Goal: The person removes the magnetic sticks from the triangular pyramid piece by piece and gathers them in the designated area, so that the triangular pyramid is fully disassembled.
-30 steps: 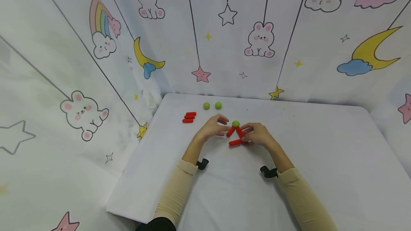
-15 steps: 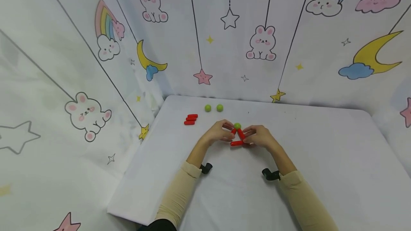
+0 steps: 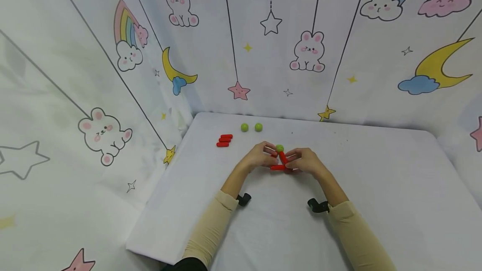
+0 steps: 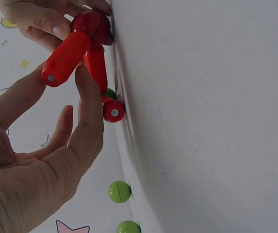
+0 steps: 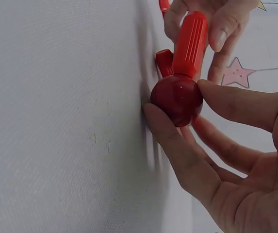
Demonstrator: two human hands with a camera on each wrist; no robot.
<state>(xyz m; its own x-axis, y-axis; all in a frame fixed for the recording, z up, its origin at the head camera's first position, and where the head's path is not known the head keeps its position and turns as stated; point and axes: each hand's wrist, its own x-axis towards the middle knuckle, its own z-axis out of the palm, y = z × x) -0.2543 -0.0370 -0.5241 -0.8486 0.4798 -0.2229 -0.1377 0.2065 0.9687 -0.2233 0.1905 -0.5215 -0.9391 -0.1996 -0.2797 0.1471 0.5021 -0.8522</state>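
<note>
My right hand (image 3: 306, 161) pinches a dark red ball (image 5: 176, 99) between thumb and forefinger. Two ribbed red magnetic sticks join that ball. One stick (image 4: 65, 59) points left, its free end between the thumb and forefinger of my left hand (image 3: 260, 156). The other stick (image 3: 283, 157) slants up to a green ball (image 3: 280, 148). From the green ball a third red stick (image 4: 113, 111) comes down at the left, its metal-tipped end by my left fingers. In the head view my left hand mostly hides that stick.
Three red sticks (image 3: 224, 140) lie side by side at the left of the white table (image 3: 376, 170). Two green balls (image 3: 251, 127) sit near the back edge. A patterned curtain (image 3: 211, 53) hangs behind the table. Each wrist wears a black camera mount (image 3: 318, 205).
My left hand has moved right to the sticks and now covers the left one. The right hand stays at the red ball. The whole head view has shifted slightly.
</note>
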